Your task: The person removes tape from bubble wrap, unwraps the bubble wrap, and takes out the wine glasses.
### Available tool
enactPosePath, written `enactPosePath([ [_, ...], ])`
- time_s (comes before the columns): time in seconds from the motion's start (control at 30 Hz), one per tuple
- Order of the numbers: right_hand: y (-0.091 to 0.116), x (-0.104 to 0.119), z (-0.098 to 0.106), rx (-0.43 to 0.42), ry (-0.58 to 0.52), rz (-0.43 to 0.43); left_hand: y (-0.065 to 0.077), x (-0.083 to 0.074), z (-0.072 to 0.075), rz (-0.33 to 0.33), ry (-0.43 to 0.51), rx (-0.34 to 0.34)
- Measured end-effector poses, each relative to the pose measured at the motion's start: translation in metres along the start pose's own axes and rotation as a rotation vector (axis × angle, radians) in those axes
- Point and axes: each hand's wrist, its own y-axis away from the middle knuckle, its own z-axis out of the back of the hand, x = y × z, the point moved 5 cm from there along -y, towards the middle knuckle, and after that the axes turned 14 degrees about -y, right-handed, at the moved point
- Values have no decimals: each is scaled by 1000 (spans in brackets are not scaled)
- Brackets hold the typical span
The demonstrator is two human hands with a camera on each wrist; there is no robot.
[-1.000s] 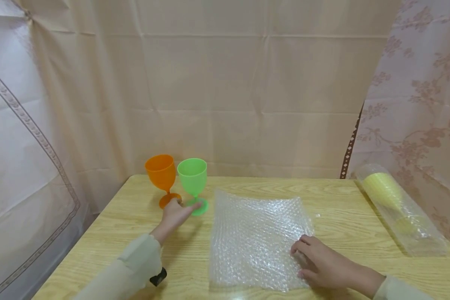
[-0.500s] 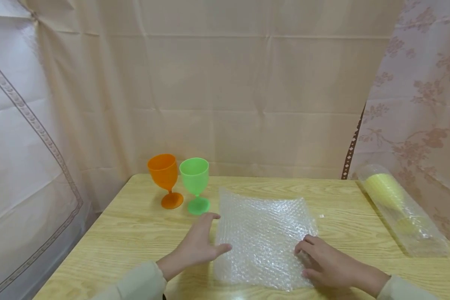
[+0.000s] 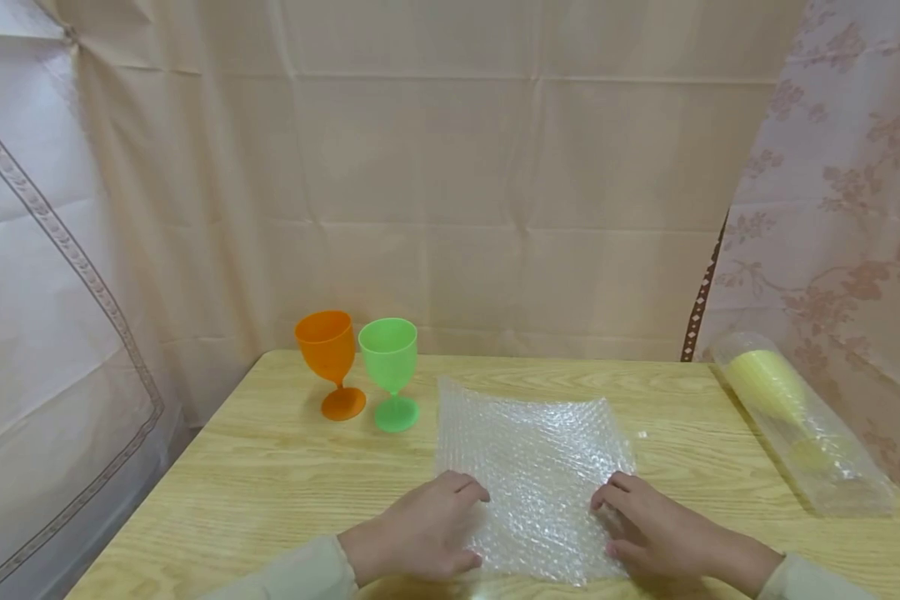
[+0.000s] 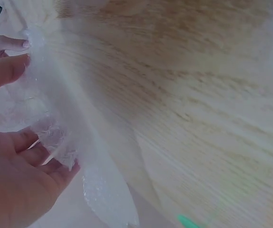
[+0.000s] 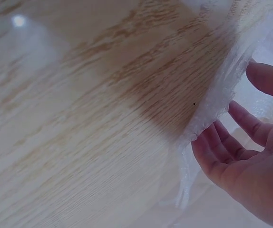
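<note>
In the head view, a sheet of clear bubble wrap (image 3: 536, 479) lies flat on the table between both hands. My left hand (image 3: 427, 529) touches its left edge, fingers bent over it. At the right edge rests my right hand (image 3: 656, 525), fingers curved and thumb apart. Both wrist views show fingertips right at the wrap's border, with a wide gap between thumb and fingers. An upright green goblet (image 3: 390, 358) stands beyond the wrap's left corner. Left of it is an orange goblet (image 3: 327, 350), also upright.
On the right side of the wood-grain table (image 3: 300, 475) lies a yellow goblet (image 3: 768, 387) inside a bubble-wrap roll (image 3: 843, 475). A small white scrap (image 3: 642, 434) is near the wrap. Beige curtain (image 3: 480, 183) hangs behind the table's back edge.
My left hand has left the bases of the goblets, moved right and toward me, and come down on the wrap's left edge. The right hand stays at the right edge.
</note>
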Motion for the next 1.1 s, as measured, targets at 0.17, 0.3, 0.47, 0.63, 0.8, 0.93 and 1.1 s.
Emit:
enactPosePath([
  [0.17, 0, -1, 1, -13, 5, 8, 0, -1, -6, -17, -47, -13],
  [0.3, -1, -2, -1, 16, -32, -14, 2, -1, -13, -13, -32, -2],
  [0.47, -2, -3, -1, 13, -34, -11, 1, 2, -18, -32, -6, 11],
  [0.63, -3, -4, 0, -5, -21, 9, -1, 7, -20, -47, 33, 21],
  [0.8, -5, -3, 5, -23, -14, 10, -5, 9, -21, -59, 59, 38],
  [0.93, -3, -4, 16, -18, -105, -6, -8, 9, -20, -56, 69, 48],
  [1.1, 4, -5, 37, -41, -118, 11, -10, 9, -22, -52, 53, 49],
])
